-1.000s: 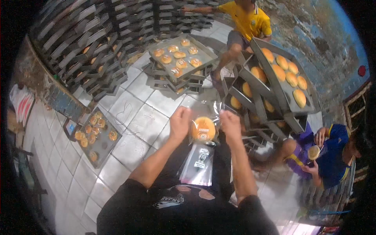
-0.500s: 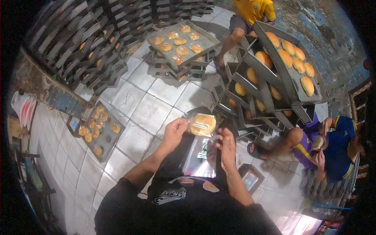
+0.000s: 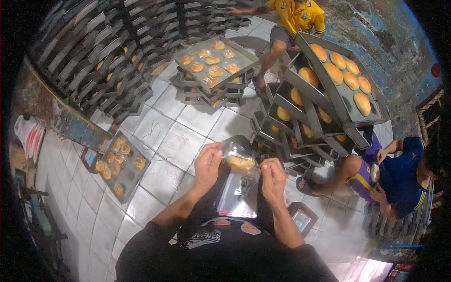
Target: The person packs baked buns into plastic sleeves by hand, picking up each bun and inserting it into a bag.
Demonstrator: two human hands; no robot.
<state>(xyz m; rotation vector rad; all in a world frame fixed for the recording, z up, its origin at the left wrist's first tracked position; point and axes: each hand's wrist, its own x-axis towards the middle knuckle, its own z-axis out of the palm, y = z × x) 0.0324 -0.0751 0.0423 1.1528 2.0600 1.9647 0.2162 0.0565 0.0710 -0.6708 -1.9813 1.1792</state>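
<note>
A golden bun [image 3: 240, 163] sits inside a clear plastic bag [image 3: 233, 149] in front of me. At the bag's left edge, the fingers of my left hand [image 3: 207, 163] are pinched on the plastic. My right hand [image 3: 272, 177] is closed on the bag's right edge, its fingers curled. Just below, a stack of flat clear bags with green print [image 3: 237, 197] lies on my lap. Glare on the plastic hides the bag's exact outline.
Tall stacked trays of unwrapped buns [image 3: 340, 77] stand at right, near my knees. Ahead is another tray stack [image 3: 216, 58] with wrapped buns; a floor tray [image 3: 127, 176] lies left. A person in yellow [image 3: 298, 19] is beyond, and one in blue [image 3: 399, 174] handles a bun.
The bun has tipped from facing up to showing its side, and sits slightly lower. My right hand has closed from loosely spread fingers onto the bag's edge. The person in yellow reaches left.
</note>
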